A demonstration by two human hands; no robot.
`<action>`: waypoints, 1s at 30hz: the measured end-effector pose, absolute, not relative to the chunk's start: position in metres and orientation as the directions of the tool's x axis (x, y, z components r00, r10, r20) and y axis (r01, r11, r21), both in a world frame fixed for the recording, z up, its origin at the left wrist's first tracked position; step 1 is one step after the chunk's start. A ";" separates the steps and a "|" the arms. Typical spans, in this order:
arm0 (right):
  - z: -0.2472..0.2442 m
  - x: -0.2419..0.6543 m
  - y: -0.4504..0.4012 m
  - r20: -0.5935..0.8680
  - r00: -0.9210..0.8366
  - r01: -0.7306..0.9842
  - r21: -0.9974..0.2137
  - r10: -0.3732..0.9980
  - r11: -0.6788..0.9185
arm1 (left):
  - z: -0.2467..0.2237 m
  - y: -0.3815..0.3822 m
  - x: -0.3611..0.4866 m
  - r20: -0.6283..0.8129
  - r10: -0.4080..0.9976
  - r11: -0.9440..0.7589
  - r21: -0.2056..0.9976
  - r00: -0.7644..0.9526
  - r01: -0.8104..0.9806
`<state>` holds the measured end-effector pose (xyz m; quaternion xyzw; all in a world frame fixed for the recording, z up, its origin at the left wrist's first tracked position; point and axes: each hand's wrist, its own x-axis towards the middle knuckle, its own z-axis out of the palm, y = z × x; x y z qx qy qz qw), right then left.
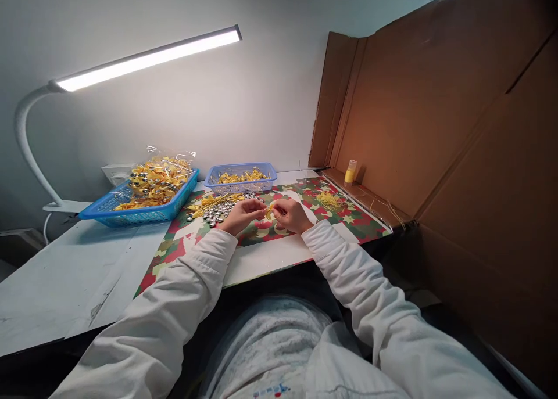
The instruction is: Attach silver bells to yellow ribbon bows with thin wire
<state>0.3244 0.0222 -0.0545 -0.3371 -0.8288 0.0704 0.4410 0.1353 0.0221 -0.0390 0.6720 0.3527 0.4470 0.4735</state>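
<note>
Over the patterned sheet, my left hand (243,216) and my right hand (291,215) meet with fingertips pinched. Between them is a small yellow ribbon piece (269,212), partly hidden by the fingers, so its exact shape is unclear. Both hands are closed on it. Just beyond my left hand lies a pile of shiny silver bells (217,212), with yellow ribbon strips (209,204) heaped against it. To the right of my right hand is a loose tangle of thin yellow cords (329,200).
A blue basket (174,214) heaped with yellow pieces and bells stands at left. A smaller basket (240,185) sits at the back. A lit lamp (152,60) reaches overhead. Cardboard (436,108) walls the right side, with a small yellow-filled bottle (350,173) beside it.
</note>
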 end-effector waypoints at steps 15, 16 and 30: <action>-0.055 0.325 0.026 0.636 -0.218 0.311 -0.674 0.741 0.670 | -0.051 0.030 0.136 0.345 0.889 -0.368 0.930 0.301 0.021; -0.056 0.325 0.028 0.608 -0.244 0.260 -0.709 0.755 0.655 | -0.051 0.029 0.136 0.328 0.893 -0.347 0.938 0.309 0.007; -0.069 0.320 0.041 0.351 -0.282 -0.102 -0.936 0.893 0.336 | -0.047 0.027 0.135 0.229 0.933 -0.244 0.969 0.278 0.020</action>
